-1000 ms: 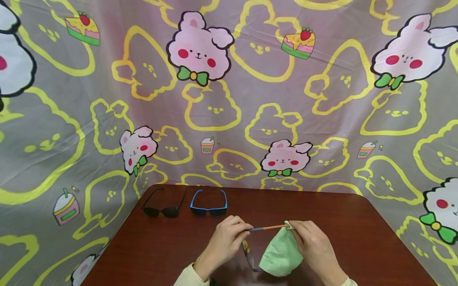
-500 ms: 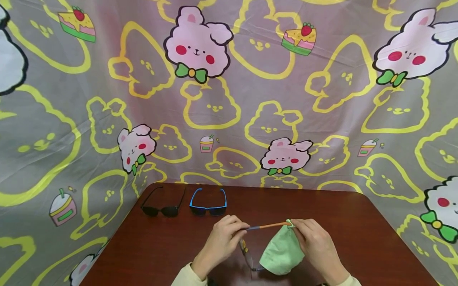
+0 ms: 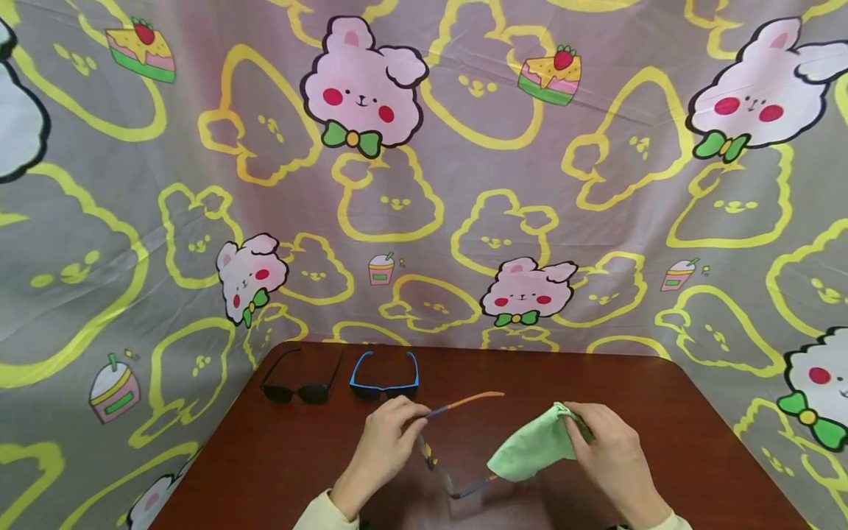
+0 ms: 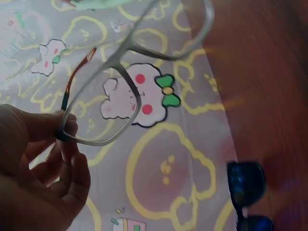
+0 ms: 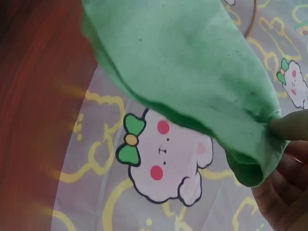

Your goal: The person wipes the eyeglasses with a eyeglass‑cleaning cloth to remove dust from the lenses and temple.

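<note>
My left hand (image 3: pixel 384 449) pinches a pair of eyeglasses (image 3: pixel 473 400) by one temple near the hinge. Their temples are blue-grey with orange ends; the left wrist view shows a pale, see-through frame (image 4: pixel 103 142). One temple points free up and to the right. The end of the other, lower temple reaches the edge of a light green cloth (image 3: pixel 530 450) and is partly hidden there. Gathered at one corner, the cloth hangs from the thumb and fingers of my right hand (image 3: pixel 612 449). In the right wrist view the cloth (image 5: pixel 173 62) spreads out from that pinch.
Black sunglasses (image 3: pixel 294 395) and blue-framed sunglasses (image 3: pixel 384 387) lie unfolded at the back left of the brown table (image 3: pixel 662 412), the blue pair just beyond my left hand. A patterned curtain (image 3: pixel 397 199) encloses the table's back and sides.
The cloth has come off the upper temple's orange end, which is now bare. My right hand has moved right with the cloth; my left has shifted left with the eyeglasses.
</note>
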Motion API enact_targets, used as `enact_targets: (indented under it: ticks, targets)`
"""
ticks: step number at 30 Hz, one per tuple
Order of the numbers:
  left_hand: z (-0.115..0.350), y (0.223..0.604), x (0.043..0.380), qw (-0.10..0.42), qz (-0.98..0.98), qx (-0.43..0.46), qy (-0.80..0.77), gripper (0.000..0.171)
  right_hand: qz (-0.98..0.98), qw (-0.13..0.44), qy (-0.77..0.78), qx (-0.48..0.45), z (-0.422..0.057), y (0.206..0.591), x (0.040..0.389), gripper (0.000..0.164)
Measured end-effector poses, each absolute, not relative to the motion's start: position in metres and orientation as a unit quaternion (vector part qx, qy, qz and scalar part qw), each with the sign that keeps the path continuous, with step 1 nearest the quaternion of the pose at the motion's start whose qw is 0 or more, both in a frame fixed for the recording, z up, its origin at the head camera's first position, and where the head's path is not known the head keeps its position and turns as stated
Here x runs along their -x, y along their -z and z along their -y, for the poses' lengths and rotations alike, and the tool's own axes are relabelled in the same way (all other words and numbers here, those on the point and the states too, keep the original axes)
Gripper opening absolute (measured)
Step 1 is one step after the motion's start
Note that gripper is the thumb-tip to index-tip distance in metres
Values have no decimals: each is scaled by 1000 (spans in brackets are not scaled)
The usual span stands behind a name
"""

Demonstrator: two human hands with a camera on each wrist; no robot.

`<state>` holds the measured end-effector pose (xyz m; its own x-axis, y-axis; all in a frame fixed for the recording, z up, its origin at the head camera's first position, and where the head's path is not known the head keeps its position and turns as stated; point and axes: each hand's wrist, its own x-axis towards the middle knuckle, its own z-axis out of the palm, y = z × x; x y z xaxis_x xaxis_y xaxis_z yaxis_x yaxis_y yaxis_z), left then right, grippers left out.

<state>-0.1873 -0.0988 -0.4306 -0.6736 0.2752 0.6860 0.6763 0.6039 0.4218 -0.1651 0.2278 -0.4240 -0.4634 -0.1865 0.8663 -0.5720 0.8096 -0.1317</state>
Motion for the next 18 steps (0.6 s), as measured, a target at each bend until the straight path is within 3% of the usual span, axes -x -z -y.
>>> enact_targets:
  ticks: [2,6,14,18]
  targets:
    - [106,432,186,272,861,251,349,16,838,461,-204,-212,-231,424,163,16]
    - [120,438,182,244,879,217,347,15,852,449,-197,-183,-238,426,160,29]
    - [149,454,170,183,910,151,340,16,882,397,-197,-161,-248,432,152,27]
    - [162,459,165,149,919,124,342,16,883,398,-177,-175,-255,434,146,29]
